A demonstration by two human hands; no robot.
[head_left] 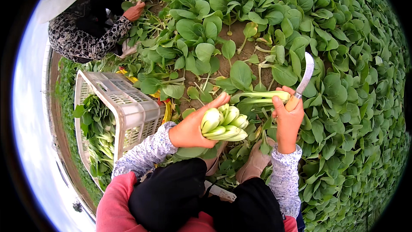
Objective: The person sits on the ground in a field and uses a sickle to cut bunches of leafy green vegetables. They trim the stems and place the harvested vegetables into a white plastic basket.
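My left hand point(192, 125) is closed around a bunch of bok choy point(224, 123), its pale cut ends facing right and its leaves mostly hidden behind the hand. In my right hand point(288, 118) is a knife point(305, 77) with a wooden handle and a curved blade that points up and away. The same hand pinches a single bok choy point(262, 96) by its base between thumb and fingers. That plant's stalks reach left towards my left hand, just above the bunch.
A white plastic crate point(124, 116) of bok choy point(99, 137) stands at left. Beyond it a co-worker point(92, 30) holds greens and a knife. Dense growing bok choy point(343, 146) covers the right side. Bare soil point(234, 38) and loose leaves lie ahead of my shoes point(254, 161).
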